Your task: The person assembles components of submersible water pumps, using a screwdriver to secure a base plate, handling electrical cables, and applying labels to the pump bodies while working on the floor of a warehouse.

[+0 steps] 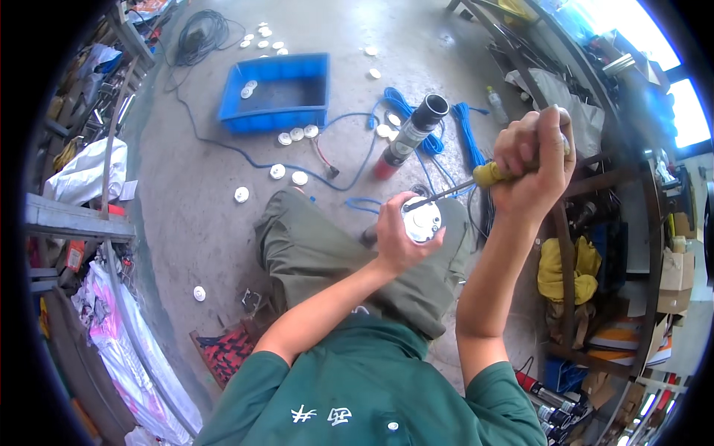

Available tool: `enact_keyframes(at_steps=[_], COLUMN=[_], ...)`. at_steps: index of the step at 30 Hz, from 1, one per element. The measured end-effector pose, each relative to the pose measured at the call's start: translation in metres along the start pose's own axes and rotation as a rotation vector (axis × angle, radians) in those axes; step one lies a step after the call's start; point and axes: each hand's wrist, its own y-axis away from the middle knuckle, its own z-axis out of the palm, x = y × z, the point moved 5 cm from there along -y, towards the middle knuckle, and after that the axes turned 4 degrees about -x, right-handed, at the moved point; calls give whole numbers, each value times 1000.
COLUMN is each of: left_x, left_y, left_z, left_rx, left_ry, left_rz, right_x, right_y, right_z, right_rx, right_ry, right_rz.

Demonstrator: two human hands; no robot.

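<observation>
My left hand (399, 236) is wrapped around a round white cap (425, 223) with small holes in its face, held above my lap. In my right hand (533, 152), raised to the right, is a screwdriver (487, 174) with a yellow handle. Its long thin shaft slants down to the left, and the tip meets the cap near its upper left edge. Whatever lies under the cap is mostly hidden by my left hand. Just beyond stands a dark cylinder (411, 136) with a red base and an open black top, leaning to the right.
A blue plastic crate (275, 119) on the floor holds a few white discs. Several white discs (277, 172) lie scattered around it. Coiled blue cable (468, 134) lies beyond my right knee, black cable (202, 41) farther off. Cluttered metal shelves (645, 245) line both sides.
</observation>
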Motion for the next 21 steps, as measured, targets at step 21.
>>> enact_keyframes(at_steps=[21], left_x=[96], left_y=[-65], left_z=[-37], left_rx=[13], left_ry=[191], left_rz=[163], right_x=[-49], right_y=[24], right_z=[53], right_rx=[-457], right_ry=[780], right_rz=[-324])
